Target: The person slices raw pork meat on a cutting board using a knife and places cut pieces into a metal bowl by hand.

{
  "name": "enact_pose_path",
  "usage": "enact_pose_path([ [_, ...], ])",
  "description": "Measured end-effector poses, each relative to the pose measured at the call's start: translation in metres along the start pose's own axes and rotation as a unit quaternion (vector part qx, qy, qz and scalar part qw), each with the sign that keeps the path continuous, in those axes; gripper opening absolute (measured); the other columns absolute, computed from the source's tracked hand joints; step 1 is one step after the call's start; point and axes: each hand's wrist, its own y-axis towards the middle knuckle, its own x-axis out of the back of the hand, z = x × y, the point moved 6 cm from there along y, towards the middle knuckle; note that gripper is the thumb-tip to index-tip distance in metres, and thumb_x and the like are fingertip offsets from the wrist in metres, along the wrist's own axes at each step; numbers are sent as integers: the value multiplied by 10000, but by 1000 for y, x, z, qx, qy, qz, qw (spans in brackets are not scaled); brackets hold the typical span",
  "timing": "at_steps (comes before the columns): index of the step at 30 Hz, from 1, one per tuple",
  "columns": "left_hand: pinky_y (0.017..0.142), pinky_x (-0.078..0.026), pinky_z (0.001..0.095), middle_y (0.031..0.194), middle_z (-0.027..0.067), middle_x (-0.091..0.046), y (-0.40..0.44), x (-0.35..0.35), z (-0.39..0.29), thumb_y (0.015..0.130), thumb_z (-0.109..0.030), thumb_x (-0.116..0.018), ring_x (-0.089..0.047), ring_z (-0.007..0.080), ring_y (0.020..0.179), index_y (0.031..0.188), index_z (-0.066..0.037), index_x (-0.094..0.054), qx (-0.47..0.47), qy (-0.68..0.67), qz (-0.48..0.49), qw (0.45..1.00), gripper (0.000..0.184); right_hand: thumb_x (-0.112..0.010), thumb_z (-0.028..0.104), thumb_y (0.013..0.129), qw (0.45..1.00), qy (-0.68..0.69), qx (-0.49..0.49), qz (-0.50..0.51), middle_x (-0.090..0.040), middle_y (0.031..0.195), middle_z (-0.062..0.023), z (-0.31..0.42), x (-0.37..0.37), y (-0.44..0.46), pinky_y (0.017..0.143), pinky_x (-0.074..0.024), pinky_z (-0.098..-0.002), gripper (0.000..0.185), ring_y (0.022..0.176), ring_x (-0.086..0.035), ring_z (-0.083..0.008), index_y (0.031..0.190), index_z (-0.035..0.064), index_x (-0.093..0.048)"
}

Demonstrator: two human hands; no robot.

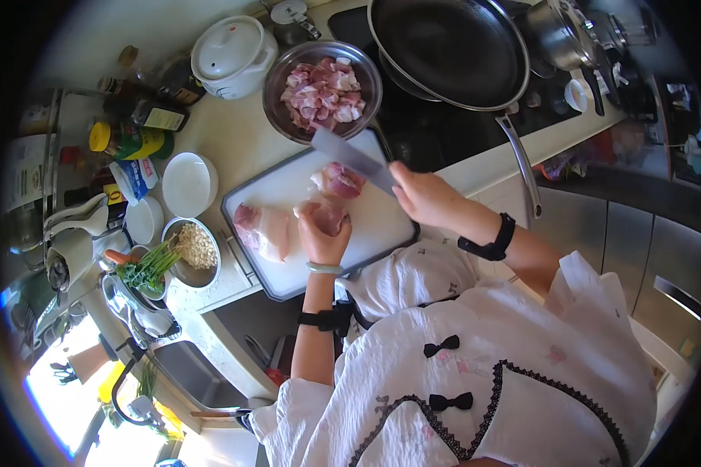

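My right hand (422, 193) is wrapped round the handle of a cleaver (354, 159), whose broad blade is raised over the far side of the white cutting board (382, 226). With fingers curled, my left hand (324, 236) grips a piece of raw meat (329, 216) on the board. Just beyond it lies another cut piece of meat (339, 180). A larger slab of raw meat (262, 232) with pale skin rests to the left of my left hand. Beyond the board's far edge, a metal bowl (271, 109) holds chunks of cut meat (323, 93).
A large wok (452, 50) sits on the black stove, its handle (519, 167) jutting toward me. Left of the board are white bowls (189, 184), a metal bowl of pale grains (195, 247), and green vegetables (148, 268). Bottles and a lidded white pot (232, 54) stand behind.
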Motion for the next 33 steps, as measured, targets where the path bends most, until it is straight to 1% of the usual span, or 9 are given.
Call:
enact_pose_path([
  [4,869,-423,350,1013,129,-481,-2,13,-14,629,-118,-711,-499,266,972,1097,-23,-437,-10,-146,-60,987,551,-480,71,843,995,-43,40,75,-606,747,-213,1,-36,-16,545,-468,-474,330,640,-595,-399,1156,10,-397],
  [5,885,-416,364,1024,136,-490,-3,15,-13,626,-114,-709,-499,279,989,1107,-19,-441,-29,-116,-73,990,559,-468,59,835,993,-45,61,89,-607,749,-208,3,-42,-19,544,-471,-469,350,631,-596,-390,1175,9,-404],
  [6,901,-408,378,1035,142,-498,-5,17,-11,623,-111,-707,-498,292,1006,1117,-14,-445,-46,-86,-86,991,567,-420,33,845,989,-58,59,118,-613,950,-200,6,-45,-21,569,-494,-447,326,731,-619,-374,1167,-15,-416],
  [9,910,-383,445,1106,189,-506,-3,5,1,617,-149,-754,-486,367,1033,1161,-14,-448,-86,58,-52,993,638,-404,30,853,987,-90,65,114,-605,997,-185,-4,-53,-24,585,-501,-442,349,746,-620,-367,1200,-14,-406],
  [19,977,-273,553,1345,168,-389,-11,38,-35,614,-318,-759,-325,423,1224,1223,-116,-487,-64,227,-32,971,696,-464,100,865,995,-65,61,41,-613,825,-195,-8,-35,-14,518,-479,-432,283,636,-608,-359,1123,-8,-424],
  [21,986,-266,547,1329,169,-398,-3,37,-24,612,-333,-755,-325,411,1226,1205,-85,-482,-60,227,3,972,698,-473,98,860,993,-80,81,17,-599,711,-197,-1,-36,-16,480,-459,-435,281,574,-589,-367,1106,-26,-419],
  [26,930,-334,530,1205,189,-448,-6,16,-3,629,-284,-745,-415,399,1126,1157,-25,-464,-141,119,31,982,651,-484,106,893,991,-92,72,70,-603,728,-181,19,-37,-13,469,-455,-416,263,563,-593,-334,1114,-22,-421],
  [31,886,-373,515,1170,184,-460,-23,10,2,634,-247,-737,-454,385,1076,1145,-61,-485,-175,91,-19,980,599,-488,74,848,979,-111,160,54,-595,736,-159,56,-24,-24,452,-464,-394,289,543,-592,-309,1111,-26,-422],
  [33,881,-377,513,1168,176,-462,-23,6,2,631,-243,-737,-457,381,1075,1137,-83,-496,-197,115,-9,974,583,-512,70,778,961,-193,145,133,-581,807,-147,53,-36,-27,433,-477,-378,401,528,-597,-287,1151,-38,-413],
])
